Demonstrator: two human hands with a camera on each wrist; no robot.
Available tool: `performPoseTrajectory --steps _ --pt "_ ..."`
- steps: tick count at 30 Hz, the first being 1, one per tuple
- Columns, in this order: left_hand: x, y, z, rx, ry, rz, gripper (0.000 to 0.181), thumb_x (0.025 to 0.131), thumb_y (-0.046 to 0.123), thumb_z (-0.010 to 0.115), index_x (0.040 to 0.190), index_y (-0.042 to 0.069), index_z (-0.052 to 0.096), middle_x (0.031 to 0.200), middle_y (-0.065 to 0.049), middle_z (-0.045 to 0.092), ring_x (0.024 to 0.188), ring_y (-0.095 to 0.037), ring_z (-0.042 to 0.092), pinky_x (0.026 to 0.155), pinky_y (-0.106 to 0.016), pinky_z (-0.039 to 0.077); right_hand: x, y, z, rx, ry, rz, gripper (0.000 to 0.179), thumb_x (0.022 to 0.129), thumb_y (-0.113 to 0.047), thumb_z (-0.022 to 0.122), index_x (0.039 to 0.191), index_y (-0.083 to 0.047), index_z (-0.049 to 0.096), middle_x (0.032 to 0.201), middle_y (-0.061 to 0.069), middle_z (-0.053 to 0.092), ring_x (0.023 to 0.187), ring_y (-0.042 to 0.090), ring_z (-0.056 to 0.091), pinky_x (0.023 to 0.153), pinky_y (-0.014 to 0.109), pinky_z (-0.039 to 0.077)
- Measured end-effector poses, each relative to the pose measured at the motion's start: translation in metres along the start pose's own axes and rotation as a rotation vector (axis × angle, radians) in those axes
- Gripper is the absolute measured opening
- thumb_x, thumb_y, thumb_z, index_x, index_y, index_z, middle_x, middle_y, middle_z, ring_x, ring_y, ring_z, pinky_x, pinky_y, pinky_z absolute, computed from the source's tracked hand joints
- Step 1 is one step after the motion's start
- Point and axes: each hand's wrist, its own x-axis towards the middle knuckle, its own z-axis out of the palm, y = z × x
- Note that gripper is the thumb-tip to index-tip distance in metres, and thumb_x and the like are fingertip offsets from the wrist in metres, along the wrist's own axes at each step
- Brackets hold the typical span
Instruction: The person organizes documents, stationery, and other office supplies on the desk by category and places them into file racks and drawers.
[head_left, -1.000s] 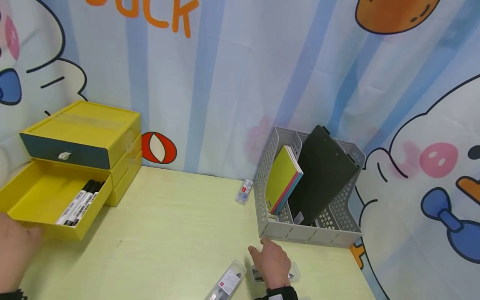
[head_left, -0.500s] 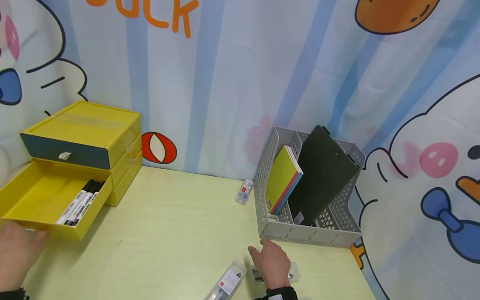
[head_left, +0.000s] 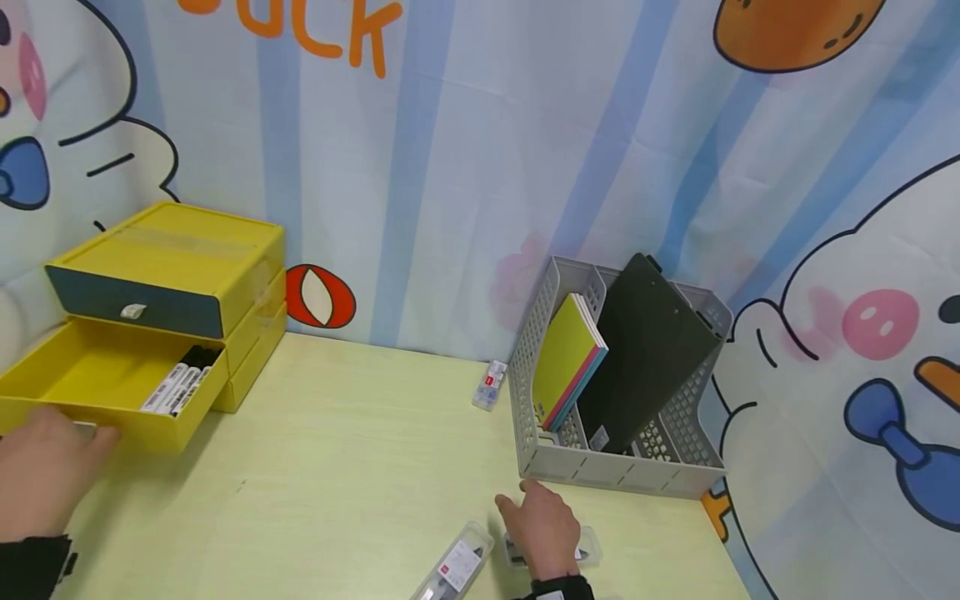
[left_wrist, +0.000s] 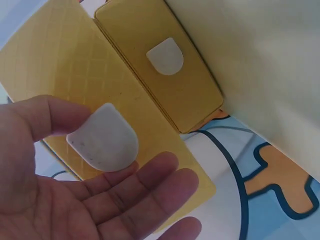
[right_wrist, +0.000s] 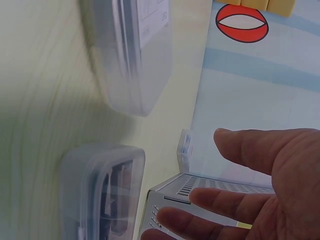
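My left hand (head_left: 52,475) is at the front of a pulled-out yellow drawer (head_left: 97,358). In the left wrist view its thumb and a finger pinch the drawer's pale rounded knob (left_wrist: 105,137), while the other fingers spread loosely below. Black-capped white markers (head_left: 178,387) lie at the right inside that drawer. My right hand (head_left: 546,529) hovers with relaxed, parted fingers over a clear plastic box (head_left: 590,547) that has dark contents, and it holds nothing. Beside it lies a longer clear case (head_left: 457,562) with a white label.
Above the drawer sits another with a dark front (head_left: 135,302), pushed in. A grey perforated file rack (head_left: 622,472) at the right holds notebooks (head_left: 562,362) and a black clipboard (head_left: 645,350). A small clear packet (head_left: 490,385) lies by the rack. A printed curtain (head_left: 450,167) hangs behind the table.
The drawer has slid inward a little, my left hand moving forward and right with it. The markers have shifted relative to the drawer's front wall. My right hand stays almost still.
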Motion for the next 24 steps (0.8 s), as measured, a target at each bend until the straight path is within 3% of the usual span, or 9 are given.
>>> performPoseTrajectory --steps 4,7,11,13,17,24 --pt "0.011 0.002 0.001 0.052 0.038 0.166 0.05 0.098 0.013 0.057 0.119 -0.025 0.031 0.079 -0.027 0.045 0.062 -0.035 0.048 0.062 -0.045 0.043 0.0 -0.001 0.0 0.0 -0.009 0.01 0.049 0.087 -0.04 0.072 0.119 -0.004 0.068 0.111 0.019 0.068 0.101 0.041 0.064 0.08 0.056 0.05" --pt "0.018 0.01 -0.003 0.161 0.045 0.216 0.045 0.096 0.014 0.06 0.11 -0.024 0.042 0.073 -0.023 0.048 0.066 -0.038 0.048 0.07 -0.053 0.043 -0.001 -0.001 0.0 -0.001 -0.008 0.003 0.048 0.087 -0.04 0.072 0.118 -0.003 0.068 0.11 0.019 0.068 0.101 0.041 0.064 0.08 0.056 0.05" --pt "0.031 0.02 -0.005 0.254 0.004 0.182 0.043 0.096 0.023 0.059 0.085 -0.017 0.052 0.065 -0.017 0.047 0.063 -0.037 0.049 0.065 -0.055 0.045 -0.002 -0.002 -0.001 -0.003 -0.007 -0.015 0.048 0.087 -0.04 0.071 0.118 -0.002 0.067 0.11 0.02 0.068 0.1 0.041 0.064 0.079 0.056 0.05" --pt "0.039 0.025 -0.005 0.239 -0.009 0.167 0.046 0.098 0.029 0.056 0.077 -0.013 0.054 0.065 -0.017 0.047 0.062 -0.036 0.05 0.06 -0.055 0.047 -0.002 -0.002 -0.002 -0.001 -0.003 -0.021 0.048 0.087 -0.04 0.071 0.118 -0.002 0.068 0.109 0.019 0.068 0.1 0.041 0.064 0.079 0.056 0.05" --pt "0.054 0.03 -0.001 0.218 -0.002 0.187 0.047 0.098 0.031 0.054 0.081 -0.013 0.054 0.068 -0.02 0.049 0.063 -0.038 0.051 0.06 -0.056 0.048 -0.003 -0.001 0.0 0.007 0.008 -0.039 0.048 0.086 -0.04 0.072 0.117 -0.003 0.068 0.108 0.018 0.069 0.098 0.041 0.064 0.078 0.056 0.05" --pt "0.073 0.032 0.006 0.171 -0.048 0.106 0.054 0.102 0.036 0.044 0.092 -0.016 0.049 0.071 -0.021 0.053 0.066 -0.039 0.054 0.066 -0.055 0.049 -0.003 -0.001 0.004 0.002 -0.003 -0.048 0.048 0.086 -0.041 0.072 0.116 -0.003 0.068 0.107 0.018 0.069 0.097 0.04 0.065 0.076 0.056 0.05"
